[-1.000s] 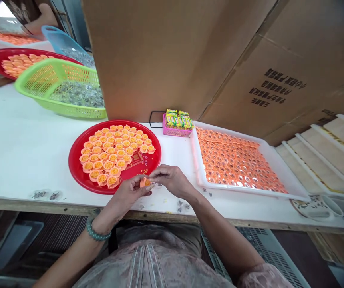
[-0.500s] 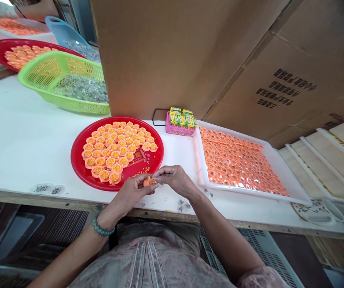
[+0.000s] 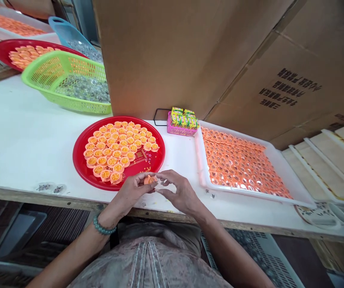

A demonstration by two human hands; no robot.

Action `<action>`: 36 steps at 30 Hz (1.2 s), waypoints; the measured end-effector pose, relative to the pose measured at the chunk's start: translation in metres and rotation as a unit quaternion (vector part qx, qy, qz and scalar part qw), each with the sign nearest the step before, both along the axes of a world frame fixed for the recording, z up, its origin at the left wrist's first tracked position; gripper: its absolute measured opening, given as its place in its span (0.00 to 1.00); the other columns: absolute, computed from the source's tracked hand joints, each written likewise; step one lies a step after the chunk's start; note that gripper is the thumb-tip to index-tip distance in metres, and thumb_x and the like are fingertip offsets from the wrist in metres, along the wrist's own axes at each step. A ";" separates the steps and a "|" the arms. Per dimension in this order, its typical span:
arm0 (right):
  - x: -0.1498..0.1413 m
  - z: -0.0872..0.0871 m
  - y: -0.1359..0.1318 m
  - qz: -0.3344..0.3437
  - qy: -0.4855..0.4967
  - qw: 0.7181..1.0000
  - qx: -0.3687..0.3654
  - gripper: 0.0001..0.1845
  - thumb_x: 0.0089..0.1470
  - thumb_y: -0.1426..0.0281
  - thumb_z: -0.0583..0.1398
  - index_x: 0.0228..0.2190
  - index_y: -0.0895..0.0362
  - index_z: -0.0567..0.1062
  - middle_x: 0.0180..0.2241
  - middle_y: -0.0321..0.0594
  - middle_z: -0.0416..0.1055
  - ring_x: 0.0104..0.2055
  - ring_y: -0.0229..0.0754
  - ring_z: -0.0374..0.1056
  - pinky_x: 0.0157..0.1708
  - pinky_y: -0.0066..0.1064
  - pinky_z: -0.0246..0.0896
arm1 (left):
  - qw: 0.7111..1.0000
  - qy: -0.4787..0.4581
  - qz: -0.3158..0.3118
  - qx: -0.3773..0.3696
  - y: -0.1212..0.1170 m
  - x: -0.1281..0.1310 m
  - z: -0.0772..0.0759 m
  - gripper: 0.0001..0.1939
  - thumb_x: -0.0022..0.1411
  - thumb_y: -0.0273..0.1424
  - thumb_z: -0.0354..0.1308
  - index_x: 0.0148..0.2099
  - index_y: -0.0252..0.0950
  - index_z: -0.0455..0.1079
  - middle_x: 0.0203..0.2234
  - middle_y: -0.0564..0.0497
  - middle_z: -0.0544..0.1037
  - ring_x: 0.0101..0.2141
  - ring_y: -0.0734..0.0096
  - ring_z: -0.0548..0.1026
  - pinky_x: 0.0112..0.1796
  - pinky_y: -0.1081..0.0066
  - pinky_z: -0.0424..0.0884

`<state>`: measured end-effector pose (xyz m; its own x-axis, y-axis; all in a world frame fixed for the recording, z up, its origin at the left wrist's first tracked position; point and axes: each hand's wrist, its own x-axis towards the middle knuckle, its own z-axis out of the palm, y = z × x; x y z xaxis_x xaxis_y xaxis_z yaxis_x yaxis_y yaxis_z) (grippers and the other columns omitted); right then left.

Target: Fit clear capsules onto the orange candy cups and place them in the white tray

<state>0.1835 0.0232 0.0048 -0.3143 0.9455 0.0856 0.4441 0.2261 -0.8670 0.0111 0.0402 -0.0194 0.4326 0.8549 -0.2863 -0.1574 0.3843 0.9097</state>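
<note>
My left hand (image 3: pixel 132 193) pinches a small orange cup-shaped plastic piece (image 3: pixel 150 180) between thumb and fingers, near the table's front edge. At its right side my right hand (image 3: pixel 177 190) has thumb and forefinger curved about the same piece, where a clear shiny part shows at the rim. The fingertips hide some of it. Just behind my hands lies a round red tray (image 3: pixel 83 170), bearing many orange cups (image 3: pixel 112 161) with yellow bits inside. Loose yellow bits are scattered on the tray's bare right part.
A white tray (image 3: pixel 302 199) of orange pieces with clear tops stands right. A green basket (image 3: pixel 70 105) of clear pieces sits back left. Near the cardboard wall (image 3: pixel 160 52) stands a pink basket (image 3: pixel 181 130) of yellow-green packets. Clear pieces (image 3: pixel 50 188) lie at the front left.
My right hand has turned and spread its thumb below the forefinger at the cup piece. My left hand keeps its hold, and the piece has tilted slightly. The view has shifted slightly.
</note>
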 end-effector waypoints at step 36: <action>-0.002 -0.012 -0.008 -0.053 0.072 0.996 0.019 0.20 0.55 0.72 0.58 0.50 0.48 0.70 0.45 0.41 0.68 0.43 0.39 0.65 0.41 0.31 0.63 | 0.999 0.012 0.047 0.016 -0.001 0.007 -0.004 0.30 0.49 0.37 0.65 0.52 0.35 0.61 0.35 0.47 0.78 0.36 0.66 0.75 0.40 0.66 0.70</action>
<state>0.1819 0.0147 -0.0068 -0.1954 0.9677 0.1592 0.3387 0.2189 -0.9151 0.0184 0.0391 -0.0231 0.3429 0.9003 -0.2681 -0.1694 0.3400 0.9250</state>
